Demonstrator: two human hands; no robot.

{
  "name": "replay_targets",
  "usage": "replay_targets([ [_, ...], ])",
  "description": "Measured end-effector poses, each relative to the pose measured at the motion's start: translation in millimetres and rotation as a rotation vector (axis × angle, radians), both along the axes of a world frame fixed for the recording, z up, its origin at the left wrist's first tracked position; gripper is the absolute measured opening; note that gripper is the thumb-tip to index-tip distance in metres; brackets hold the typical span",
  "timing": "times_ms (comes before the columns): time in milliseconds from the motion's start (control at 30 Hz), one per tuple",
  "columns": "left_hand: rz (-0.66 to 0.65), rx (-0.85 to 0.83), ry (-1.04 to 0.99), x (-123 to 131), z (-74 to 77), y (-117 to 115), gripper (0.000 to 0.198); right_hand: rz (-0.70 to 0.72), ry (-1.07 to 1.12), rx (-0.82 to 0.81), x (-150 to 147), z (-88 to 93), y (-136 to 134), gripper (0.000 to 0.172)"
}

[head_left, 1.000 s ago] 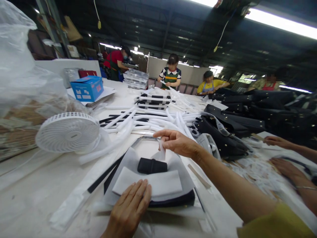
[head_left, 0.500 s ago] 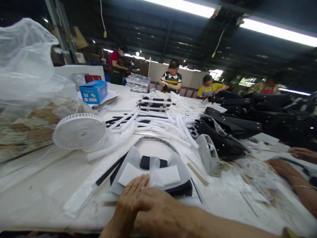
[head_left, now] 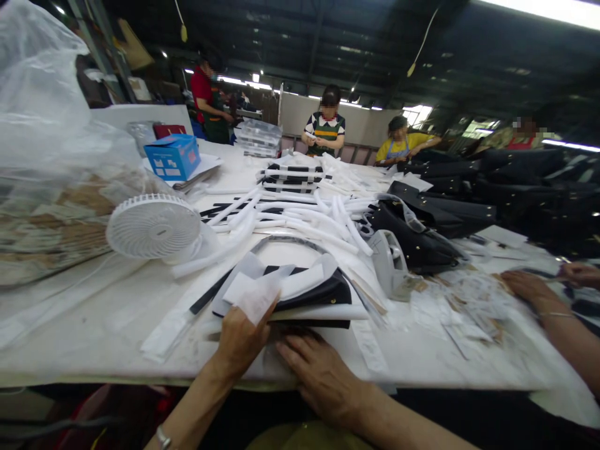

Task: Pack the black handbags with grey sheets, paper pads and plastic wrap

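A flat black bag piece (head_left: 323, 292) wrapped in white tissue sheets (head_left: 255, 294) lies near the front edge of the white table (head_left: 94, 325). My left hand (head_left: 241, 340) grips its near left corner, with the thumb under the white tissue and the fingers curled. Fingers stretched out, my right hand (head_left: 321, 375) lies flat on the table just in front of the black piece, touching its near edge. A curved strap (head_left: 285, 240) arcs behind the piece.
A white desk fan (head_left: 154, 226) stands at the left beside a big plastic bag (head_left: 42, 156). White foam tubes (head_left: 300, 219), a tape dispenser (head_left: 391, 262) and black bags (head_left: 422, 247) lie behind. Another person's hands (head_left: 529, 284) work at the right. Several people stand at the far end.
My right hand came back from reaching forward and dropped onto the table before the piece. My left hand shifted from lying flat on the tissue to gripping the corner, lifting the near edge.
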State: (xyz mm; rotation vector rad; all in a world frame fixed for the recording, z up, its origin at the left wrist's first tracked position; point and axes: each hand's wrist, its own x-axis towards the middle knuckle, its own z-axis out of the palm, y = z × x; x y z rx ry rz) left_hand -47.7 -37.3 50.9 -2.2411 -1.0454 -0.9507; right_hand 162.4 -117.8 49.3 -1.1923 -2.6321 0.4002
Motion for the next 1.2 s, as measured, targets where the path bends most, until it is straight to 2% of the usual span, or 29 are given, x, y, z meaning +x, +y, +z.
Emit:
replay_targets([
  [100, 0.01, -0.018, 0.02, 1.3, 2.9, 0.4, 0.046, -0.034, 0.037, 0.007, -14.6, -7.4, 8.9, 0.056],
  [267, 0.05, -0.071, 0.062, 5.7, 3.7, -1.6, 0.05, -0.055, 0.142, 0.143, -23.3, -16.7, 11.3, 0.014],
  [333, 0.036, -0.058, 0.058, 7.2, 2.5, -2.0, 0.053, -0.042, 0.184, 0.2, -23.1, -20.4, 13.9, 0.005],
  [467, 0.02, -0.009, 0.039, 8.6, 2.4, -0.7, 0.059, 0.034, 0.269, 0.268, -4.0, -17.5, 20.9, 0.011],
  [600, 0.011, 0.0, 0.016, 10.2, 5.2, 0.9, 0.06, 0.091, 0.261, 0.319, 46.5, 1.3, 15.9, 0.015],
  [733, -0.006, -0.034, -0.007, 15.6, 5.5, -1.5, 0.06, 0.031, 0.274, 0.31, 90.4, 10.3, -4.9, 0.013],
  [833, -0.073, -0.01, 0.0, 21.2, 1.4, -6.2, 0.056, 0.014, 0.274, 0.259, 99.7, 4.6, -26.4, 0.016],
  [900, -0.104, 0.022, 0.019, 24.2, -2.8, -9.1, 0.049, 0.056, 0.238, 0.232, 97.3, 4.0, -39.9, 0.02],
  [967, -0.111, 0.035, 0.035, 26.0, -6.5, -10.7, 0.044, 0.165, 0.24, 0.219, 91.4, 13.5, -49.1, 0.026],
  [1067, -0.116, 0.035, 0.039, 26.7, -9.0, -10.9, 0.04, 0.278, 0.329, 0.232, 79.8, 50.2, -44.9, 0.022],
  [1133, -0.111, 0.036, 0.043, 26.2, -8.6, -10.7, 0.04, 0.192, 0.333, 0.273, 71.1, 81.6, -24.0, 0.02],
  [1200, -0.102, 0.033, 0.044, 25.3, -7.7, -10.7, 0.039, 0.016, 0.296, 0.304, 62.3, 108.0, 11.9, 0.016],
])
